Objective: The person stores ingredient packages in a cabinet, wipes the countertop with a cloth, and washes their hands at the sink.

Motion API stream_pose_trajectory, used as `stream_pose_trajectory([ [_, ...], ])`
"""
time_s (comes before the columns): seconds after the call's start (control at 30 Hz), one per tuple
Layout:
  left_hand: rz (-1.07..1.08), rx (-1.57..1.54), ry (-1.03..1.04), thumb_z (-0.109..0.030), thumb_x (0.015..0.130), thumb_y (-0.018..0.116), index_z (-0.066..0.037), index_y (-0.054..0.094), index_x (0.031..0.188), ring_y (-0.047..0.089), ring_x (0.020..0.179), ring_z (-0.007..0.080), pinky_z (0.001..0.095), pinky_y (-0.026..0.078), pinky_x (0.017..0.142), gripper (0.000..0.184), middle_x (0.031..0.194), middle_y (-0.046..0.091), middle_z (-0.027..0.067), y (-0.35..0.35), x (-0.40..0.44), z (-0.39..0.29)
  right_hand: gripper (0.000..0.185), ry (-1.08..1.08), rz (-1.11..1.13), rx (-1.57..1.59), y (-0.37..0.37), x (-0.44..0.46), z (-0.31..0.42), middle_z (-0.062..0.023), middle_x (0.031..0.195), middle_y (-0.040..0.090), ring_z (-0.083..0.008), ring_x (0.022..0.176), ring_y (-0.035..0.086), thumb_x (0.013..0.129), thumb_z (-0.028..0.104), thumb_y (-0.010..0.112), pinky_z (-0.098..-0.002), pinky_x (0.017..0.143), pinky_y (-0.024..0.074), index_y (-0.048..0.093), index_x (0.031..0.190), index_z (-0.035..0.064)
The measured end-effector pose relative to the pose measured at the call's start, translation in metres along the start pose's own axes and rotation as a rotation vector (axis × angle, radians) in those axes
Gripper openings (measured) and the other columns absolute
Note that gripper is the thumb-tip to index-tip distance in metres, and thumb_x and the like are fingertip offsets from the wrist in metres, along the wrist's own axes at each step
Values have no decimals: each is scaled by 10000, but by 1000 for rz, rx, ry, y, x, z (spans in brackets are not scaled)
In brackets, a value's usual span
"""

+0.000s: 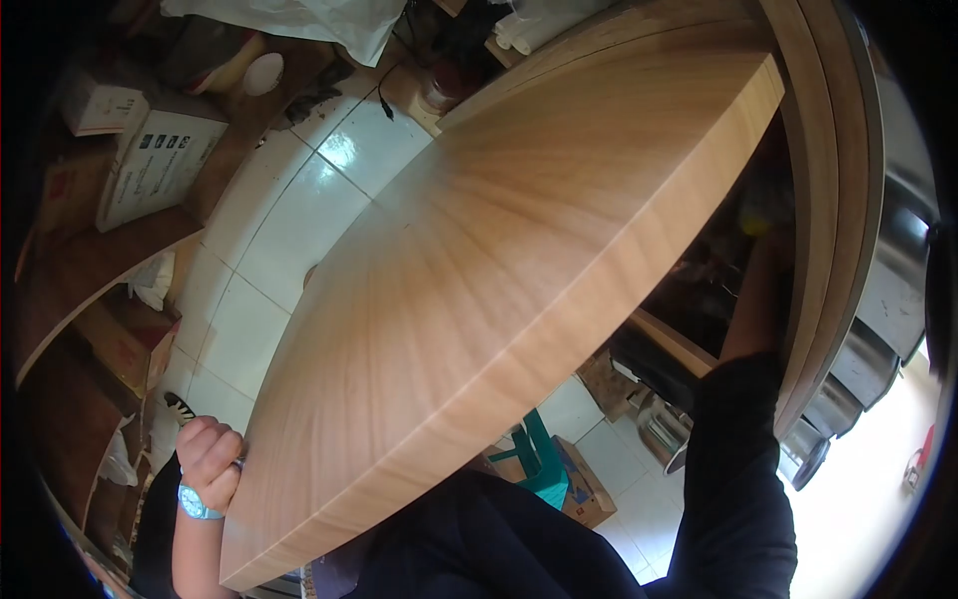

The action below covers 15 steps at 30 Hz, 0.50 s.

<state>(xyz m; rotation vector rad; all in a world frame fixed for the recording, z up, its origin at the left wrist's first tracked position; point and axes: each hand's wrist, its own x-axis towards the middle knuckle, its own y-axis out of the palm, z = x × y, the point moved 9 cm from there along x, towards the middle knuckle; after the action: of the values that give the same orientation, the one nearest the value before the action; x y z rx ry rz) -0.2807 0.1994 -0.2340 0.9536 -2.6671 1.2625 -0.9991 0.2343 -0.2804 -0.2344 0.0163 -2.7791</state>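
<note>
A large wooden panel, which looks like a cabinet door standing open, slants across the middle of the view. At the lower left, my left hand is closed at the panel's far side, near its bottom left end, with a light blue watch on the wrist. On the right, my right arm in a dark sleeve reaches into a dark cabinet opening beside the wooden frame. My right hand is in shadow there, its fingers not clear, near a small yellow thing.
White boxes stand on wooden shelves at the left. Below the panel are a green stool, a cardboard box and a metal container on or near the tiled floor. Dark metal items line the right side.
</note>
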Motion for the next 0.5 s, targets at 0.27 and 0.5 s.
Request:
stream_pose_trajectory([
  [0.27,36,-12,-2,-169,405,492,-31,284,560,470,493,232,324,371,431,294,716,507,142,5,4,-3,442,98,68,-32,-3,14,-34,-104,1311,373,-206,1160,410,899,241,400,-360,979,330,317,1298,70],
  [0.5,-55,-5,92,-157,541,542,-38,384,595,476,485,209,321,360,430,205,790,563,155,12,-20,-6,436,210,94,-33,-19,-56,-54,-93,1302,388,-182,1144,423,891,223,432,-350,963,336,330,1293,87],
])
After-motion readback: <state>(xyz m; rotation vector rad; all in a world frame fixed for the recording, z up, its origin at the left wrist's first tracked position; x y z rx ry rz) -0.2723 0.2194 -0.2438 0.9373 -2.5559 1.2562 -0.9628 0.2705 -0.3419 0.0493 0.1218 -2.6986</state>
